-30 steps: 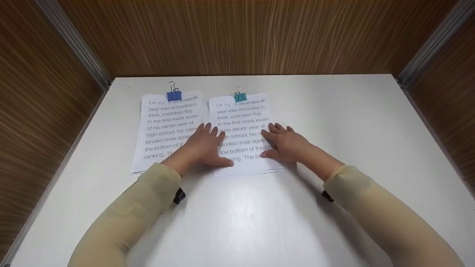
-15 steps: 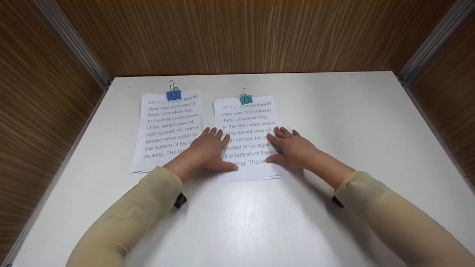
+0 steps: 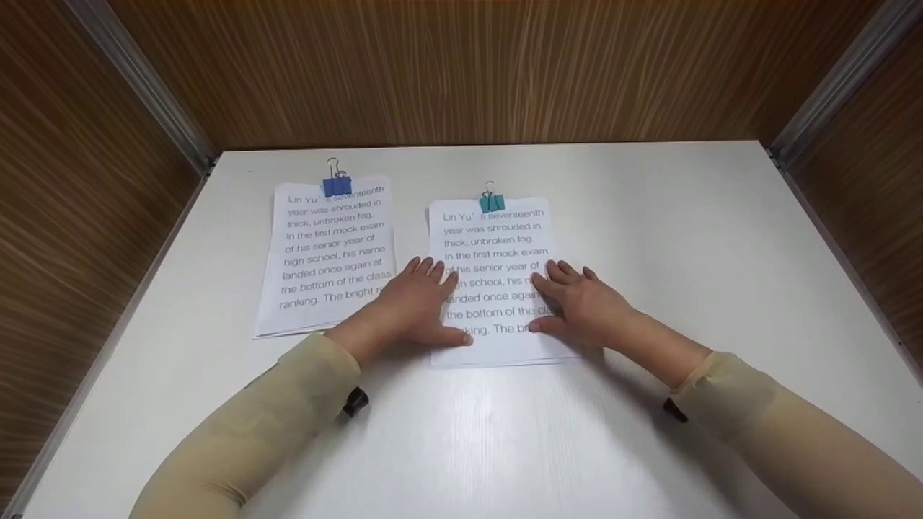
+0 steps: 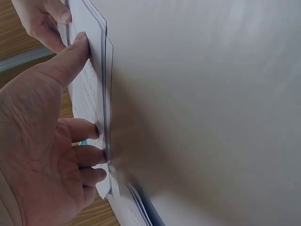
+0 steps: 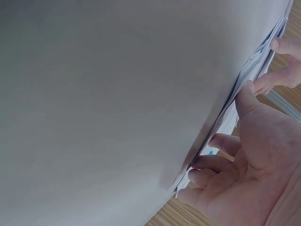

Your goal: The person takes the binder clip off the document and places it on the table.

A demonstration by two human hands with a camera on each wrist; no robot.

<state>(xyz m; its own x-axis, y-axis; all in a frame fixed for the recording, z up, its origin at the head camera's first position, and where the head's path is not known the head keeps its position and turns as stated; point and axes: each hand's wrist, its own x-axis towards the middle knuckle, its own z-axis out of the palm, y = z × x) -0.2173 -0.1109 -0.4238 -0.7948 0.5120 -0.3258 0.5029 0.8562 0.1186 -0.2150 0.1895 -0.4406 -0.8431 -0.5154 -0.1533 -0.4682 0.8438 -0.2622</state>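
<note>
A stack of printed sheets (image 3: 497,295) with a teal binder clip (image 3: 492,204) at its top edge lies flat on the table, between both hands. My left hand (image 3: 422,306) rests on its left edge, thumb laid on the lower corner and fingers spread. Along the opposite edge lies my right hand (image 3: 588,308), its thumb and fingertips on the paper. The left wrist view shows the left thumb (image 4: 75,52) on the top sheet and the other fingertips at the stack's side. In the right wrist view the right fingers (image 5: 211,162) touch the stack's edge, loosely bent.
To the left lies a second stack of the same printed sheets (image 3: 324,252), held by a blue binder clip (image 3: 337,186). The white table (image 3: 490,447) is bounded by wood-grain panels (image 3: 476,72) at the back and sides.
Both hands have slid the teal-clipped stack to the right and toward the person, widening the gap from the blue-clipped stack. That other stack has stayed in place.
</note>
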